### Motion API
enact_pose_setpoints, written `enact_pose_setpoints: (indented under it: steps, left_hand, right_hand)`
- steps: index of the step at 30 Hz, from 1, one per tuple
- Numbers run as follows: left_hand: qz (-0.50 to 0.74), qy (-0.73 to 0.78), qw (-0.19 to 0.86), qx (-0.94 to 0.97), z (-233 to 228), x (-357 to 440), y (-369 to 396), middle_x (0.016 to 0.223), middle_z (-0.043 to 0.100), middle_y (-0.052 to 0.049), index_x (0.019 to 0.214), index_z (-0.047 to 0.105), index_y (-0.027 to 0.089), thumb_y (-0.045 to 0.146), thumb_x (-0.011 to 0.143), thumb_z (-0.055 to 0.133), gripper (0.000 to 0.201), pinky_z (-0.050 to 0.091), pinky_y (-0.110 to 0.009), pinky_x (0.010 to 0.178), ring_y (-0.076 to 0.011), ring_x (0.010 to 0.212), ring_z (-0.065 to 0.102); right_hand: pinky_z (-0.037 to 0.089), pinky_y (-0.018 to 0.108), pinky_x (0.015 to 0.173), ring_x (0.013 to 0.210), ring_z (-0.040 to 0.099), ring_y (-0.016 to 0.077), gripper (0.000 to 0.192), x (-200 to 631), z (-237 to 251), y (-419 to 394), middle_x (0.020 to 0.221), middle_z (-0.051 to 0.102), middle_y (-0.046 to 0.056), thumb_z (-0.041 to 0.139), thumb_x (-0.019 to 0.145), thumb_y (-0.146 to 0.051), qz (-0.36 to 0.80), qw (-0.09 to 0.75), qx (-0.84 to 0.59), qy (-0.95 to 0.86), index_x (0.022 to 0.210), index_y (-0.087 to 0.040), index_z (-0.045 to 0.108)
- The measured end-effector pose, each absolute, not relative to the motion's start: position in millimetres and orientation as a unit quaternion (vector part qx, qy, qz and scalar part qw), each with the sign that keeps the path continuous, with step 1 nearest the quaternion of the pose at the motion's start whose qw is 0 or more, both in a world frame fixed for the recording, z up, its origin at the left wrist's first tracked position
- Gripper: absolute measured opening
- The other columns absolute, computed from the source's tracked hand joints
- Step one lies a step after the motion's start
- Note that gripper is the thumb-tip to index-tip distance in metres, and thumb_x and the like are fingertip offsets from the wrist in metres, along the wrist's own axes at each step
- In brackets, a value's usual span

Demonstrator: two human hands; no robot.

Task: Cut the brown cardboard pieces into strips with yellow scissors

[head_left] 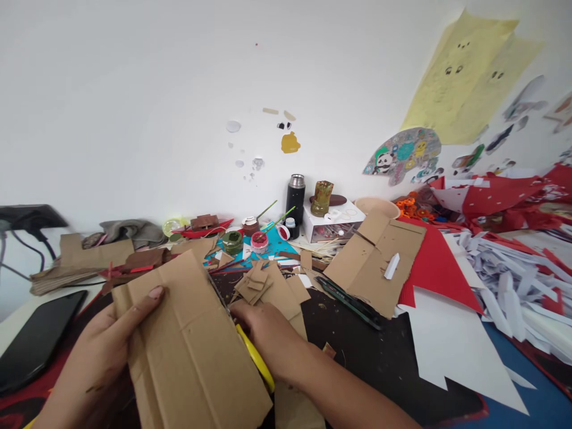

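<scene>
A creased piece of brown cardboard [196, 333] is held up in front of me, tilted. My left hand [120, 333] grips its left edge, with the thumb on the near face and the other fingers hidden behind. At the right edge, my right hand [263, 333] is closed round yellow-handled scissors [254, 357]. Part of a blade shows along the cardboard's upper right edge; the rest is hidden. Beyond my right hand lie small cut cardboard scraps [254, 283] and larger strips.
A dark pen or cutter [348, 302] lies right of my hands. Open paint jars [232, 241], a black flask [295, 199] and a white box [333, 220] stand by the wall. A phone [40, 339] lies left; red card [440, 268] and white paper strips [513, 286] cover the right.
</scene>
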State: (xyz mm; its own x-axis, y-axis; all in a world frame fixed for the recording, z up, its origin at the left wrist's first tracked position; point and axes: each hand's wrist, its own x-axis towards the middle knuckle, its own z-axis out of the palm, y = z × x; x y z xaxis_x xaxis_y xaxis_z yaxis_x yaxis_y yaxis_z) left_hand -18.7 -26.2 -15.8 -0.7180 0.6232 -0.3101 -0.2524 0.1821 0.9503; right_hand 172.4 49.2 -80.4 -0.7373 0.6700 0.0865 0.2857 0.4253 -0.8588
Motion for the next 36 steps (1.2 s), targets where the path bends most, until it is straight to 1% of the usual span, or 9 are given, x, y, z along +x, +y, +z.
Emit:
enact_pose_setpoints:
  steps: [5,9,14,18,21,23,26,30,36]
  left_hand:
    - [0.61,0.673,0.383,0.171,-16.1,-21.3,-29.3,0.087,0.088,-0.008,0.108,0.081,0.022,0.036,0.056,0.1,0.057,0.065,-0.035,0.05,-0.0325,0.064,0.081]
    - [0.606,0.67,0.397,0.165,-15.2,-21.9,-29.4,0.087,0.088,-0.008,0.109,0.08,0.021,0.035,0.051,0.101,0.064,0.065,-0.034,0.052,-0.0323,0.065,0.082]
    - [0.596,0.68,0.402,0.145,-13.4,-18.5,-29.5,0.072,0.084,-0.008,0.096,0.081,0.019,0.03,0.052,0.098,0.048,0.063,-0.035,0.044,-0.0326,0.054,0.078]
    - [0.631,0.66,0.375,0.158,-17.4,-20.2,-32.3,0.085,0.088,-0.007,0.109,0.081,0.022,0.032,0.056,0.099,0.057,0.067,-0.034,0.057,-0.0329,0.07,0.083]
    - [0.645,0.658,0.356,0.158,-17.3,-22.3,-33.3,0.087,0.088,-0.006,0.119,0.079,0.024,0.033,0.065,0.095,0.057,0.069,-0.037,0.06,-0.032,0.067,0.083]
    - [0.642,0.663,0.348,0.164,-15.0,-23.0,-32.7,0.085,0.088,-0.006,0.118,0.079,0.022,0.03,0.067,0.093,0.053,0.067,-0.036,0.055,-0.0312,0.064,0.081]
    - [0.635,0.668,0.346,0.174,-11.9,-24.3,-30.6,0.079,0.086,-0.005,0.108,0.08,0.02,0.025,0.061,0.095,0.05,0.062,-0.031,0.045,-0.029,0.056,0.078]
    - [0.618,0.682,0.35,0.174,-12.5,-26.9,-28.9,0.078,0.086,-0.007,0.102,0.08,0.018,0.029,0.055,0.099,0.051,0.063,-0.032,0.044,-0.0302,0.056,0.078]
    - [0.596,0.682,0.383,0.179,-19.8,-27.0,-29.0,0.086,0.088,-0.009,0.109,0.081,0.021,0.038,0.04,0.104,0.075,0.065,-0.036,0.046,-0.0367,0.067,0.083]
  right_hand:
    - [0.05,0.028,0.084,0.106,0.077,0.0254,0.036,172.9,-78.0,47.5,0.12,0.084,0.007,0.071,0.094,-0.022,0.449,0.193,-0.309,-0.816,0.128,-0.027,0.079]
    - [0.049,0.027,0.08,0.103,0.078,0.0255,0.033,170.9,-80.5,46.8,0.116,0.084,0.007,0.071,0.094,-0.023,0.445,0.19,-0.321,-0.814,0.126,-0.026,0.08]
    - [0.048,0.026,0.075,0.099,0.078,0.0249,0.03,167.8,-82.9,48.6,0.111,0.085,0.008,0.068,0.091,-0.018,0.427,0.203,-0.326,-0.819,0.118,-0.021,0.081]
    - [0.049,0.027,0.078,0.099,0.075,0.0242,0.024,169.5,-76.5,50.0,0.109,0.085,0.006,0.068,0.095,-0.022,0.442,0.197,-0.341,-0.806,0.114,-0.023,0.082]
    - [0.049,0.027,0.08,0.101,0.076,0.0244,0.026,172.2,-74.9,50.0,0.113,0.085,0.006,0.068,0.096,-0.023,0.437,0.201,-0.338,-0.809,0.118,-0.024,0.082]
    - [0.049,0.027,0.08,0.102,0.077,0.0249,0.03,173.5,-77.0,49.6,0.116,0.085,0.007,0.069,0.096,-0.024,0.429,0.204,-0.325,-0.818,0.123,-0.025,0.081]
    - [0.047,0.028,0.077,0.1,0.079,0.0269,0.033,173.9,-80.9,49.1,0.114,0.085,0.01,0.068,0.096,-0.024,0.397,0.189,-0.326,-0.837,0.126,-0.024,0.08]
    - [0.047,0.029,0.078,0.1,0.079,0.0273,0.032,173.1,-81.1,49.2,0.114,0.085,0.011,0.067,0.097,-0.023,0.38,0.169,-0.339,-0.844,0.126,-0.023,0.079]
    - [0.046,0.03,0.077,0.102,0.079,0.0301,0.036,173.7,-75.8,49.4,0.115,0.084,0.013,0.074,0.089,-0.021,0.357,0.15,-0.341,-0.857,0.125,-0.019,0.077]
